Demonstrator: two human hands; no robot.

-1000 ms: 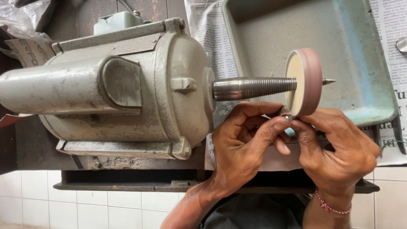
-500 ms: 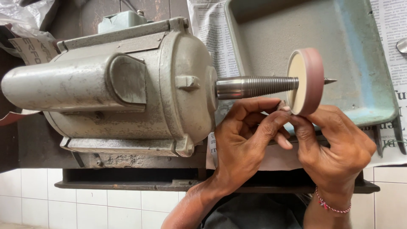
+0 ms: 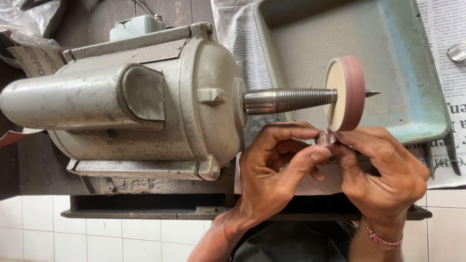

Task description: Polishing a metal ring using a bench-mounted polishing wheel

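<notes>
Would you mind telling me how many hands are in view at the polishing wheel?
2. The left hand and the right hand meet just below the pink wheel, together pinching a small metal piece against its rim. None seem hidden.

Matt grey metal motor [image 3: 145, 102] (scuffed), glossy threaded spindle [image 3: 291, 100]

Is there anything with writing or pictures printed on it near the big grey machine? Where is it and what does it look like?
Newspaper: spread flat under the blue-green metal tray, top middle and right edge; white sheets with black print.
Printed card or paper: tucked behind the grey motor, far left; tan with dark letters, partly hidden.
Clear plastic bag: top left corner, crumpled; no print that I can make out.
No screens or signs.
</notes>
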